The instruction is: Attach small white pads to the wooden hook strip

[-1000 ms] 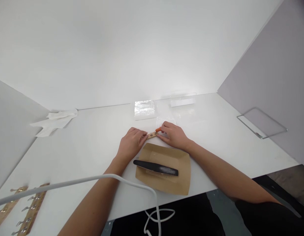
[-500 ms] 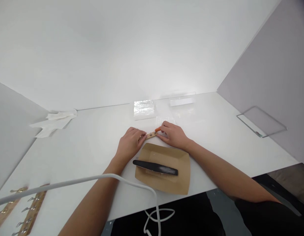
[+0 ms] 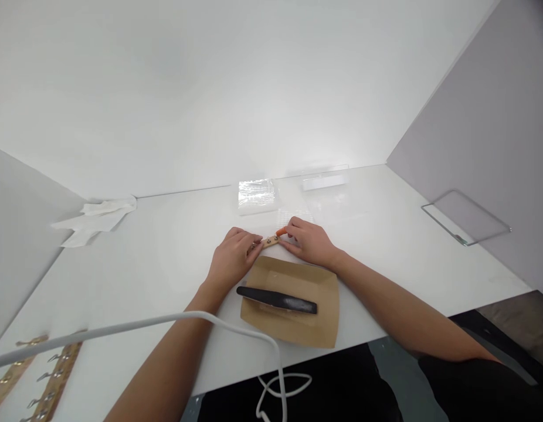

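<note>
Moved since earlier: nothing; our hands stay put. Left hand (image 3: 231, 258) pins a small pale wooden strip with metal studs (image 3: 270, 240) on the white surface (image 3: 166, 258); right hand (image 3: 310, 241) pinches a small orange-tipped tool (image 3: 281, 232). Strip: light, stiff, best held by its ends. Near: brown paper tray (image 3: 324, 316), black bar (image 3: 277, 299).

Covering the left end of the small wooden strip (image 3: 270, 240) with the left hand (image 3: 231, 258); hiding most of the orange-tipped tool (image 3: 281, 232) under the right hand (image 3: 310, 241), tool type too small for identifying. Running off the bottom-left edge: two wooden hook racks (image 3: 47, 384). Leaving frame at both ends: the white cable (image 3: 166, 321).
</note>
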Motion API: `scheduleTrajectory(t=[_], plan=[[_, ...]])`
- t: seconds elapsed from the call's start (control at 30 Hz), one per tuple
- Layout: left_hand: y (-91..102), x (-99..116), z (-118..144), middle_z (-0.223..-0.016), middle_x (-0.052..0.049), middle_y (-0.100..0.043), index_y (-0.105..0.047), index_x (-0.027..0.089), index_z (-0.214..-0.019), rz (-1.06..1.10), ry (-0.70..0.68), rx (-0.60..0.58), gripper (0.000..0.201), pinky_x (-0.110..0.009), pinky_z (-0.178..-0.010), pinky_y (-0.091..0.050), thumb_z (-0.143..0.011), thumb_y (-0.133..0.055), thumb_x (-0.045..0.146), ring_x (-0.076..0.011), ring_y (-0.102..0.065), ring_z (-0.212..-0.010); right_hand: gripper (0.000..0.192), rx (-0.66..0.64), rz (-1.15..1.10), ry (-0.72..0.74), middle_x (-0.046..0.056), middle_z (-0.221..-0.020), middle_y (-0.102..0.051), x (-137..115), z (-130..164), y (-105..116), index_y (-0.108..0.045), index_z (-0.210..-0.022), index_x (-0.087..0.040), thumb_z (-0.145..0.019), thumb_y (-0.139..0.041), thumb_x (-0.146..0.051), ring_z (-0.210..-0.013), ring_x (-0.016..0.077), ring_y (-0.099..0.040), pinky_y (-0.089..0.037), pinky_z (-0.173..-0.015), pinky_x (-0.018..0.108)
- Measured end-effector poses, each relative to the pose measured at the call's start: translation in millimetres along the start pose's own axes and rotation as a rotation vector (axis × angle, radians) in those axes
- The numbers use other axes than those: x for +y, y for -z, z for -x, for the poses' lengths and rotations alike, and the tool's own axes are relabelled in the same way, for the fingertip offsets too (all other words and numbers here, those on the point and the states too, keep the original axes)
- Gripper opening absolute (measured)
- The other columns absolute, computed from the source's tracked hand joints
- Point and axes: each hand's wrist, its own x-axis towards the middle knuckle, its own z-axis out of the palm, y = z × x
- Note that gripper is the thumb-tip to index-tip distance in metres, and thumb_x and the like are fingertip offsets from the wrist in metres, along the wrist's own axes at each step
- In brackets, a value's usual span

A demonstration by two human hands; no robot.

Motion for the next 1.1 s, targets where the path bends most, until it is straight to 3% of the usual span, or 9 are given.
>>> scheduleTrajectory(t=[0.13,0.3,0.5,0.83,1.1], plan=[[-5.2,1.2,-2.0,-0.107,-0.009,-0.080,-0.075,0.021,-0.115,0.014,-0.051,0.064,0.023,-0.040,-0.085,-0.056,-0.103,-0.062,0.037,-0.0295,-0.062,-0.111,0.023,0.010,0.013,0.002,0.004,-0.103,-0.066,0.6,0.2,-1.6,-0.072,-0.117,-0.026,-0.105,-0.061,-0.041,-0.082,0.0150,-0.063,-0.042,-0.065,0.028],[-11.3,1.7,-3.6,-0.114,-0.007,-0.081,-0.072,0.025,-0.126,-0.036,-0.064,0.079,0.025,-0.055,-0.109,-0.036,-0.105,-0.062,0.034,-0.0339,-0.056,-0.131,0.022,0.012,0.028,0.000,0.004,-0.102,-0.066,-0.2,-0.9,-1.3,-0.073,-0.117,-0.025,-0.105,-0.062,-0.040,-0.083,0.0152,-0.064,-0.041,-0.065,0.027],[-17.1,-1.7,-3.1,-0.113,-0.003,-0.083,-0.075,0.029,-0.120,0.004,-0.090,0.051,0.020,-0.053,-0.108,-0.027,-0.105,-0.064,0.033,-0.0333,-0.054,-0.138,0.021,-0.001,0.039,-0.005,0.003,-0.105,-0.066,-1.2,-1.9,-2.1,-0.073,-0.117,-0.026,-0.104,-0.063,-0.039,-0.083,0.0143,-0.063,-0.040,-0.066,0.026],[-17.6,-0.9,-5.3,-0.093,-0.002,-0.083,-0.079,0.029,-0.095,0.041,-0.039,0.153,0.011,-0.053,-0.102,-0.026,-0.101,-0.069,0.031,-0.0296,-0.063,-0.114,0.023,-0.010,0.027,-0.003,0.003,-0.104,-0.067,-4.6,-3.0,-2.8,-0.074,-0.119,-0.027,-0.105,-0.063,-0.041,-0.083,0.0140,-0.064,-0.039,-0.066,0.026],[-0.1,6.7,-7.1,-0.089,-0.001,-0.082,-0.079,0.028,-0.099,0.062,-0.086,0.371,0.006,-0.050,-0.101,-0.031,-0.098,-0.074,0.027,-0.0274,-0.067,-0.105,0.024,-0.001,0.075,0.005,0.004,-0.102,-0.067,-5.2,-4.0,-2.8,-0.073,-0.117,-0.025,-0.105,-0.061,-0.043,-0.083,0.0143,-0.065,-0.037,-0.065,0.026]])
